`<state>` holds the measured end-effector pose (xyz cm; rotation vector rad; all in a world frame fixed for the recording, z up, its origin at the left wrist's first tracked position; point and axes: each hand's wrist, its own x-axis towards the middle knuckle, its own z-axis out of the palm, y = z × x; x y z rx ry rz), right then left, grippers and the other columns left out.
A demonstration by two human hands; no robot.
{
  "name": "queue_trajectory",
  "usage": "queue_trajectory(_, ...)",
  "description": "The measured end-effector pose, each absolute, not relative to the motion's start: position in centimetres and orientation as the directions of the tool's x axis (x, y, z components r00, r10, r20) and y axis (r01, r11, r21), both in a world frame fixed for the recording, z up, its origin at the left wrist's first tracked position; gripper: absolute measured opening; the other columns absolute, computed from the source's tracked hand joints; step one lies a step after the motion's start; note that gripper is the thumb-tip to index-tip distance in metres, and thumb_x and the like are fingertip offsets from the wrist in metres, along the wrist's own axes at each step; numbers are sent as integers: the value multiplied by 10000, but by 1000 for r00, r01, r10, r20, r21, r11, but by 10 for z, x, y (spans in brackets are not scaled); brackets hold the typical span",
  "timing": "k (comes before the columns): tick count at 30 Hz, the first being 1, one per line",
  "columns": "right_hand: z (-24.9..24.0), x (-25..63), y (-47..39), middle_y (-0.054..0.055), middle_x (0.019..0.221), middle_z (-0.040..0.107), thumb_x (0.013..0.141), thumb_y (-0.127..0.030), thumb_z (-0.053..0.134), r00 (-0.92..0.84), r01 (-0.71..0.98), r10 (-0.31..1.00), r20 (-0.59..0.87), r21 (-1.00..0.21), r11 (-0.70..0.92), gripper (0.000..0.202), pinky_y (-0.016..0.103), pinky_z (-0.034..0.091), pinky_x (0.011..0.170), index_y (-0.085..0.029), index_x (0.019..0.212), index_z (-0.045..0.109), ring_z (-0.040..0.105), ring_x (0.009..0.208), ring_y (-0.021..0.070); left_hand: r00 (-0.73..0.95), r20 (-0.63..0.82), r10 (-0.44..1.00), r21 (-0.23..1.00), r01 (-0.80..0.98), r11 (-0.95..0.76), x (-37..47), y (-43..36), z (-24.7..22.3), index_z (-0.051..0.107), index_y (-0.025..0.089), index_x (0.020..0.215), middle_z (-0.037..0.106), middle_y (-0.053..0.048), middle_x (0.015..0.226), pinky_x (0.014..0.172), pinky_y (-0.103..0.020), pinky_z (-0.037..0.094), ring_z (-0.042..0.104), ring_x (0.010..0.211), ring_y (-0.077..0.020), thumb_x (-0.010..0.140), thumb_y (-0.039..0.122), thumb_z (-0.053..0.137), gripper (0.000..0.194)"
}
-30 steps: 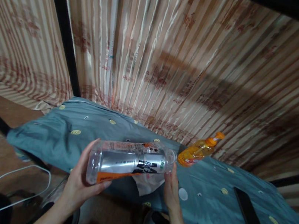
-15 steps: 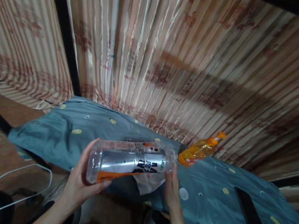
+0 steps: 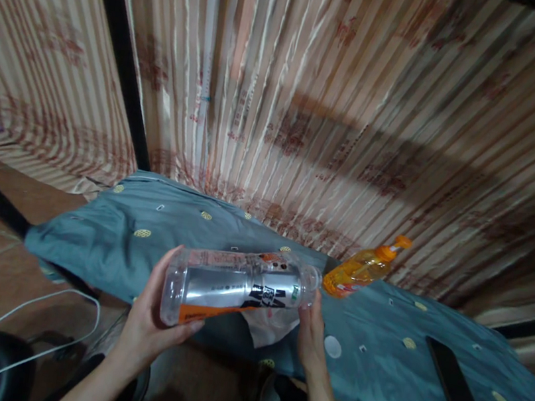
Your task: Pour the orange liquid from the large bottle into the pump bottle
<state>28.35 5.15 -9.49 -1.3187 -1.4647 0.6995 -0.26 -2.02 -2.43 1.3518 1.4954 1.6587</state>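
Observation:
A large clear plastic bottle [image 3: 234, 289] with a silver and orange label lies sideways between my hands. My left hand [image 3: 153, 307] wraps its base end, thumb along the lower side. At the neck end, my right hand [image 3: 313, 328] grips from below and behind, its fingers partly hidden by the bottle. No cap shows on the neck. Behind the bottle a white tissue or wrapper [image 3: 268, 329] lies on the cloth. Near my right hand is a round white disc [image 3: 333, 347], perhaps a cap. Just beyond the neck stands an orange pump bottle [image 3: 360, 271] of yellow liquid.
A blue-green patterned cloth [image 3: 170, 213] covers the long low surface. On its right part lies a black phone [image 3: 455, 383]. Striped curtains [image 3: 273, 94] hang behind, with a dark post [image 3: 119, 51] at left. A white cable [image 3: 30, 306] loops at lower left.
The whole view has shifted slightly, so everything appears a little further right. Both hands keep the same hold on the bottle, which stays sideways.

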Motion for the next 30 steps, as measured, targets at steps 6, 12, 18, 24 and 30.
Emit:
queue_trajectory(6, -99, 288, 56, 154, 1572, 584, 1042, -692, 421, 84, 360, 947, 311, -895, 262, 774, 475, 443, 1177, -201, 1640, 388, 528, 1478, 341, -353, 325, 877, 941, 215, -262, -4, -20, -25, 452, 239, 1551, 593, -140, 1517, 1177, -490, 472, 595, 1403, -362, 685, 605, 888, 1036)
queue_trajectory(12, -102, 290, 58, 154, 1513, 637, 1038, -685, 441, 85, 363, 952, 295, -899, 246, 786, 459, 451, 1163, -193, 1647, 371, 510, 1490, 337, -360, 333, 872, 939, 206, -273, -4, -20, -26, 463, 250, 1549, 609, -141, 1502, 1158, -508, 492, 622, 1371, -365, 670, 586, 906, 1040)
queue_trajectory(18, -98, 287, 56, 170, 1461, 670, 1028, -714, 418, 96, 374, 950, 297, -895, 243, 809, 484, 405, 1192, -177, 1632, 392, 593, 1399, 343, -360, 336, 870, 938, 212, -274, -2, -21, -23, 467, 261, 1550, 611, -128, 1500, 1164, -489, 486, 627, 1365, -349, 685, 604, 891, 1022)
queue_trajectory(24, -96, 287, 56, 166, 1496, 644, 1026, -714, 420, 92, 378, 948, 304, -892, 250, 792, 487, 388, 1208, -185, 1616, 417, 603, 1387, 335, -360, 299, 884, 951, 186, -246, -3, -22, -21, 466, 244, 1545, 616, -139, 1500, 1154, -493, 496, 620, 1370, -369, 649, 550, 921, 1050)
queue_trajectory(30, -97, 287, 55, 167, 1486, 650, 1032, -708, 399, 88, 386, 948, 307, -888, 251, 789, 481, 410, 1191, -182, 1620, 411, 615, 1374, 328, -338, 290, 896, 951, 209, -229, -6, -21, -20, 450, 231, 1546, 620, -139, 1493, 1209, -519, 434, 595, 1403, -370, 655, 528, 917, 1049)
